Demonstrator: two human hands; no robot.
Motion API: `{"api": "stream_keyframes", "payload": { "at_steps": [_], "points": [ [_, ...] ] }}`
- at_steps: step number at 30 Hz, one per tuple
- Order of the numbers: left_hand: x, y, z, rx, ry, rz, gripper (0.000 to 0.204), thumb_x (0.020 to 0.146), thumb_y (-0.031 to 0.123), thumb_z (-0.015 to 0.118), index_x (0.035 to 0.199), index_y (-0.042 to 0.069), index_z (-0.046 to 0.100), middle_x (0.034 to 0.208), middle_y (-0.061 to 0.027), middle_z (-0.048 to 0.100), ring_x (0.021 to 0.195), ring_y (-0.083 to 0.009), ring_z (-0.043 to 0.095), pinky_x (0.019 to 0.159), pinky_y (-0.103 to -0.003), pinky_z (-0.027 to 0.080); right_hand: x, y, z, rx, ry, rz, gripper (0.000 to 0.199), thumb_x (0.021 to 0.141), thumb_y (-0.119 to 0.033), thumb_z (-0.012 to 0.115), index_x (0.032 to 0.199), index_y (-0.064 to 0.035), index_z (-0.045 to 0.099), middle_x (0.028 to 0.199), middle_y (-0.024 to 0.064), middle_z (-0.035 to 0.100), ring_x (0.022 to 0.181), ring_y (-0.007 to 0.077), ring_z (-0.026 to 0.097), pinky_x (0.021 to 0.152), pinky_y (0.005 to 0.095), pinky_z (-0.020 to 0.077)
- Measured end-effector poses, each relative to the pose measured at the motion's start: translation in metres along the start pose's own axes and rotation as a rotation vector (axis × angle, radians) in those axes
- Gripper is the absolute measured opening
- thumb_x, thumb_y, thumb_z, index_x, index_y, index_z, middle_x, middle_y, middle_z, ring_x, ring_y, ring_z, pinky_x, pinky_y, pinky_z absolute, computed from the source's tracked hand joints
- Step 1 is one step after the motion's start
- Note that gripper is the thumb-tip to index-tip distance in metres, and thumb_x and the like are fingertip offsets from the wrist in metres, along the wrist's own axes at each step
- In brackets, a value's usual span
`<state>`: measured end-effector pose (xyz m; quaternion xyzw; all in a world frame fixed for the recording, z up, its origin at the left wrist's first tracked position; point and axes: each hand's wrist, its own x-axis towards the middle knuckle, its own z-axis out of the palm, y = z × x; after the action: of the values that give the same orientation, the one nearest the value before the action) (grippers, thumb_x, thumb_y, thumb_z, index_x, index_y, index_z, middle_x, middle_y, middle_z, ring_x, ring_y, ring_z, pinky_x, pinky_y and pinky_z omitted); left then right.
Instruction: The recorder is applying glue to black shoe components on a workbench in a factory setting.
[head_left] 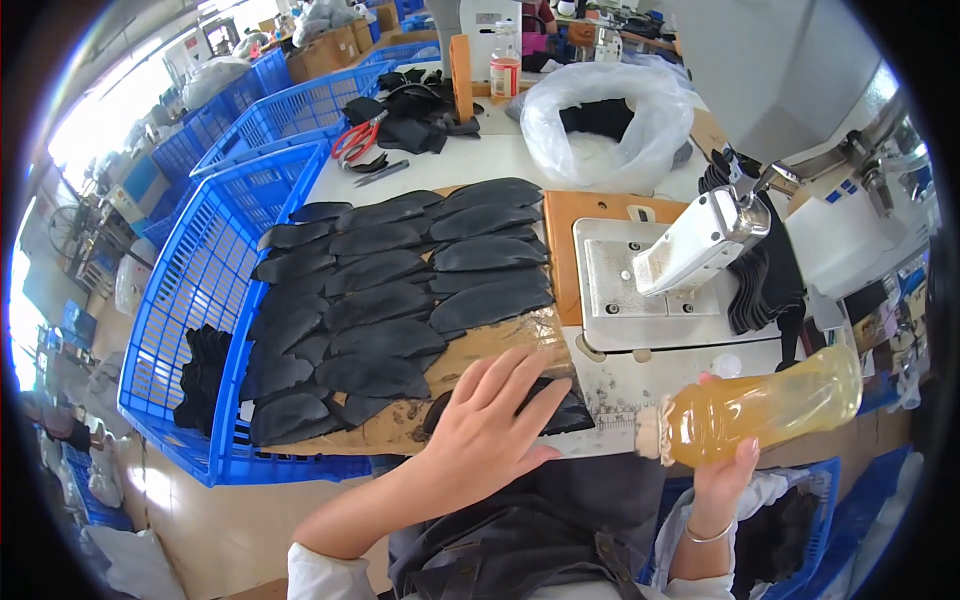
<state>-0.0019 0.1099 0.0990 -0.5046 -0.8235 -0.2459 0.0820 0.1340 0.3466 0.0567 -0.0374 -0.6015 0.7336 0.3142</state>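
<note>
Here, nearest you, your left hand (490,425) lay flat and spread, fingers open, pressing down on a black piece (560,412) at the near edge of the board (400,425); it gripped nothing, only pinned. That piece looked thin, limp and light, the sort of cut material that slides or curls if you pinch it in the middle, so an edge or a flat palm seemed the better hold.

Your right hand (725,475) was closed around the lower end of a bottle (760,408) held on its side, its cloth-capped mouth toward your left hand. The bottle was clear plastic with amber liquid inside, probably fairly light, smooth and a bit squashy; a grip round the body, as you had it, seemed safest, since squeezing might push liquid out through the cloth.

Beyond your left hand the board carried overlapping rows of the same black pieces (390,290). To their right stood a metal plate (650,290) with a white machine head (700,240) over it, and a stack of dark pieces (765,285) just beside that. On your left sat a blue crate (200,270) with a few black pieces in it. Farther back were red scissors (355,138), a white bag (605,120) with dark pieces inside, and another bottle (505,65).
</note>
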Motion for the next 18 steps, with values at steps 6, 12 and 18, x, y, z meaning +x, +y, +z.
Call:
{"api": "stream_keyframes", "payload": {
  "at_steps": [6,12,18],
  "points": [
    [0.019,-0.001,0.007,-0.016,-0.131,0.008,0.048,0.071,0.028,0.074,0.111,0.006,0.058,0.13,-0.0117,0.044,0.122,-0.0318,0.041,0.099,-0.044,0.034,0.0,0.008,0.001,-0.008,0.039,0.074,0.074,0.08,-0.05,0.063,0.129,-0.0016,0.035,0.121,0.0234,0.049,0.113,0.03,0.051,0.091,0.0405,0.0464],
    [0.022,-0.003,0.004,-0.064,-0.125,0.015,0.038,0.073,0.025,0.072,0.104,0.005,0.061,0.126,-0.0114,0.048,0.118,-0.0307,0.045,0.097,-0.043,0.037,0.0,0.012,0.003,-0.038,0.002,0.008,0.074,0.077,-0.043,0.069,0.129,-0.0021,0.036,0.122,0.0237,0.048,0.113,0.0321,0.051,0.09,0.0422,0.047],
    [0.019,-0.006,0.009,-0.075,-0.018,0.042,0.027,0.071,0.017,0.073,0.092,0.005,0.061,0.122,-0.0109,0.052,0.113,-0.031,0.05,0.094,-0.043,0.039,-0.001,0.013,0.004,0.167,-0.025,0.115,0.077,0.076,-0.047,0.069,0.128,-0.0018,0.037,0.122,0.024,0.048,0.109,0.0338,0.053,0.088,0.0426,0.0483]
  ]
}}
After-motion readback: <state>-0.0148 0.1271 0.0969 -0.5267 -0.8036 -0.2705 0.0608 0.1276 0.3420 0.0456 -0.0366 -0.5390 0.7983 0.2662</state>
